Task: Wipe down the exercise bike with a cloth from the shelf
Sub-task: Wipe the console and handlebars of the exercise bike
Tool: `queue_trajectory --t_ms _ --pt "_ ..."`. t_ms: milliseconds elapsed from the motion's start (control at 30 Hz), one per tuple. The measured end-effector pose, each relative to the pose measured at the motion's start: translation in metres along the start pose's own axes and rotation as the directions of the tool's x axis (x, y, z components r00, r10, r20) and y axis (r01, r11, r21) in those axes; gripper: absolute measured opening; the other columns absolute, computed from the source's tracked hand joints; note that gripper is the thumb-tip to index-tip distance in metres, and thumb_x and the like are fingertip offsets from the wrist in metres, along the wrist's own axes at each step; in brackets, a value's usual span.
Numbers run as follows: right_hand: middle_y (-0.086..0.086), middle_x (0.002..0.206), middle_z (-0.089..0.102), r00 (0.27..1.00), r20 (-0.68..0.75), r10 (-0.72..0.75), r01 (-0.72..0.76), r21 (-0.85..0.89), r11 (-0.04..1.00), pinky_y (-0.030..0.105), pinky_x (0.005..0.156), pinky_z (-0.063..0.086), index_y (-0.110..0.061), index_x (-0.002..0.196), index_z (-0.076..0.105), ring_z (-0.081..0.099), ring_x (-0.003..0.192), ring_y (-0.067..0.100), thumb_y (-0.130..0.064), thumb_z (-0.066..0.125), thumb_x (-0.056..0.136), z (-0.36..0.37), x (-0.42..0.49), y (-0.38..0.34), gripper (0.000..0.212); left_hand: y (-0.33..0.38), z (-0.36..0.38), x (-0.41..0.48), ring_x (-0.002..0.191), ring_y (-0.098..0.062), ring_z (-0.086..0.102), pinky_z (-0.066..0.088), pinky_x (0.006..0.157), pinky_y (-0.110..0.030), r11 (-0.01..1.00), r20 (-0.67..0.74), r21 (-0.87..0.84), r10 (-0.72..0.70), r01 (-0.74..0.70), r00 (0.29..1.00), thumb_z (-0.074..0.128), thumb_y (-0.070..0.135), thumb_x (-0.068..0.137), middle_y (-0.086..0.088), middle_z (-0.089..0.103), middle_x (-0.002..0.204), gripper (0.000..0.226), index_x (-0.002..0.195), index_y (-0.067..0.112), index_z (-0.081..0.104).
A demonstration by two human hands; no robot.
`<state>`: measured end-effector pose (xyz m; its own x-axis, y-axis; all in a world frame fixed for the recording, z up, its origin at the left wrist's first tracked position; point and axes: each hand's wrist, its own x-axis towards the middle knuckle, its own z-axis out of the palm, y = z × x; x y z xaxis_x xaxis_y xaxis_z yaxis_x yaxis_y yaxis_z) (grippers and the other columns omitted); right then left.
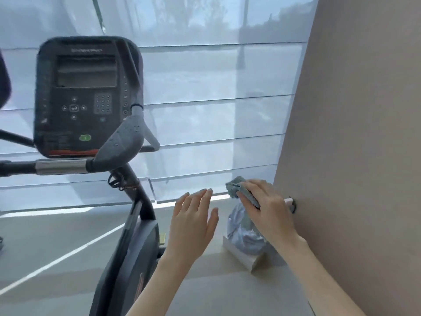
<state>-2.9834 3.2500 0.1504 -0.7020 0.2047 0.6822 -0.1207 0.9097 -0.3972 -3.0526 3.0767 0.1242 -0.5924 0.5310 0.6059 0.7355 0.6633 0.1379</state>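
Item 1. Cloth [234, 187]: grey-blue, folded, lower right of centre of the frame, held in the air close to the beige wall panel [355, 133].

Item 2. Right hand [266, 208]: back facing the camera, thumb and fingers curled round the cloth and pinching it; one end of the cloth sticks out to the upper left of the hand.

Item 3. Left hand [193, 222]: just left of the right hand, apart from it, fingers straight and slightly spread, holding nothing.

Item 4. Exercise bike [129, 242]: left half of the frame. Dark console [84, 94] with a blank screen and keypad at upper left; handlebar [61, 166] with a metal sleeve below it; dark column running down to the lower edge. Neither hand touches it.

Item 5. White container [239, 254]: on the floor below the right hand, holding a crumpled pale bag [243, 229].

Item 6. Window blinds [205, 87]: pale, horizontal folds, across the background.
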Motion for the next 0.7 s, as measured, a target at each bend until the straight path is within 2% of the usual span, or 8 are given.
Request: queue_trajectory --t_ms 100,233,367,533,700 --pt "0.012 0.103 0.068 0.998 0.02 -0.057 0.055 0.092 0.994 0.038 0.078 0.056 0.0 0.103 0.068 0.064 0.091 0.029 -0.009 0.072 0.08 0.028 0.04 0.02 0.025 -0.013 0.015 0.026 0.108 -0.022 0.062 0.042 0.102 -0.04 0.994 -0.019 0.072 -0.076 0.078 0.997 0.039 0.033 0.094 -0.006 0.067 0.117 0.045 0.122 0.007 0.062" --pt "0.01 0.103 0.067 0.988 0.029 -0.151 0.142 0.204 0.969 0.03 0.081 0.053 -0.001 0.102 0.069 0.063 0.091 0.027 -0.01 0.07 0.082 0.076 0.09 0.048 0.022 -0.041 0.037 0.063 0.108 -0.023 0.061 0.044 0.101 -0.041 0.976 -0.062 0.149 -0.149 0.157 0.987 0.042 0.031 0.093 -0.007 0.066 0.118 0.042 0.122 0.007 0.062" --pt "0.008 0.104 0.066 0.98 0.013 -0.199 0.188 0.272 0.944 0.03 0.081 0.05 -0.003 0.103 0.068 0.063 0.092 0.025 -0.018 0.061 0.086 0.126 0.142 0.069 0.024 -0.075 0.067 0.106 0.108 -0.024 0.061 0.044 0.101 -0.042 0.959 -0.108 0.202 -0.181 0.2 0.978 0.045 0.03 0.092 -0.007 0.066 0.119 0.041 0.122 0.007 0.062" --pt "0.007 0.103 0.066 0.97 -0.033 -0.242 0.239 0.333 0.912 0.023 0.082 0.046 -0.003 0.102 0.068 0.062 0.09 0.025 -0.019 0.06 0.086 0.182 0.216 0.087 0.024 -0.119 0.09 0.172 0.108 -0.024 0.062 0.046 0.1 -0.043 0.943 -0.178 0.235 -0.198 0.237 0.964 0.043 0.029 0.093 -0.008 0.066 0.119 0.042 0.122 0.005 0.062" --pt "0.003 0.106 0.064 0.954 -0.079 -0.288 0.294 0.428 0.855 0.027 0.081 0.048 -0.005 0.105 0.068 0.06 0.093 0.021 -0.017 0.058 0.088 0.227 0.285 0.091 0.022 -0.159 0.095 0.23 0.109 -0.025 0.062 0.046 0.099 -0.044 0.917 -0.257 0.302 -0.184 0.259 0.949 0.042 0.028 0.093 -0.01 0.065 0.119 0.042 0.122 0.003 0.062"
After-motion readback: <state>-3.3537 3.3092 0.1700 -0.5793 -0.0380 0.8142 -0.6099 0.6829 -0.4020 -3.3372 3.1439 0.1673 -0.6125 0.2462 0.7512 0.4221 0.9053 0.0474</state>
